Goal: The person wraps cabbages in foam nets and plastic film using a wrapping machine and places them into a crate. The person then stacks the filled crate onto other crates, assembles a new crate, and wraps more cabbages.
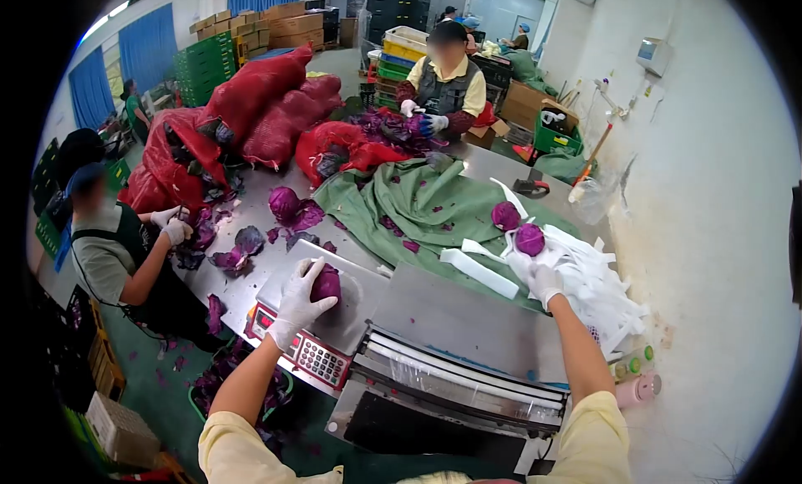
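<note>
On the weighing scale's metal plate point(357, 296) sits a red cabbage point(327, 285), with the gloved fingers of my left hand point(296, 304) wrapped around its left side. My gloved right hand point(545, 285) reaches to a heap of white foam strips point(585, 279), just below another red cabbage point(529, 239). Its fingertips blend into the white strips, so their grip is unclear. A further red cabbage point(505, 216) lies just behind on the green cloth point(393, 196). The scale's keypad point(320, 360) is below my left wrist.
A film-wrapping machine point(459, 375) stands directly before me. Red mesh sacks point(255, 99) and loose purple leaves cover the table's far left. One co-worker point(117, 242) trims at the left; another point(447, 83) handles leaves at the far end. A pink bottle point(637, 389) is by the wall.
</note>
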Tool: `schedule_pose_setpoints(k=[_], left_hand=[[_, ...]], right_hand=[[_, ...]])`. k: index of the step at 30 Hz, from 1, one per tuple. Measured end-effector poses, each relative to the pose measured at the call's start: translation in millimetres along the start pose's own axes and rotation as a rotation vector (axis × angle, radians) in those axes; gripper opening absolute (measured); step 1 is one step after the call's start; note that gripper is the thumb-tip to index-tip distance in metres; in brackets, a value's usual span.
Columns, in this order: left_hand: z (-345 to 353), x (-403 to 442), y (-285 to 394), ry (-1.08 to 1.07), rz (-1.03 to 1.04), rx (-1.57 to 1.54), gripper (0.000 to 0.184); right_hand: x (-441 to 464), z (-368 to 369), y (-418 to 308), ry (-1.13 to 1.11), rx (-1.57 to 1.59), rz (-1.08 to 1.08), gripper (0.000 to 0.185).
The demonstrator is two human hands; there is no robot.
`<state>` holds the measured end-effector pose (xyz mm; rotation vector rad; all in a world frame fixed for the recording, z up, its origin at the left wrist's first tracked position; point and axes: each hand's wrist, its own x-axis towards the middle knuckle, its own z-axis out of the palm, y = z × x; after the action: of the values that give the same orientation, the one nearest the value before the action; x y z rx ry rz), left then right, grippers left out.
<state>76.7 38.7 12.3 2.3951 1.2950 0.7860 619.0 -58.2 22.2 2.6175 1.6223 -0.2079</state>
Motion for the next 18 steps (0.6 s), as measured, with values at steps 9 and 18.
schedule_pose_setpoints(k=[9, 18], left_hand=[[-7.8, -17.7, 138.3, 0.148, 0.092, -0.801, 0.067], [45.0, -106.8, 278.2, 0.006, -0.285, -1.289, 0.023]], right_hand=[[-209.8, -106.7, -86.4, 0.320, 0.677, -0.528, 0.016], [-316.5, -23.8, -117.4, 0.292, 0.662, -0.470, 0.021]])
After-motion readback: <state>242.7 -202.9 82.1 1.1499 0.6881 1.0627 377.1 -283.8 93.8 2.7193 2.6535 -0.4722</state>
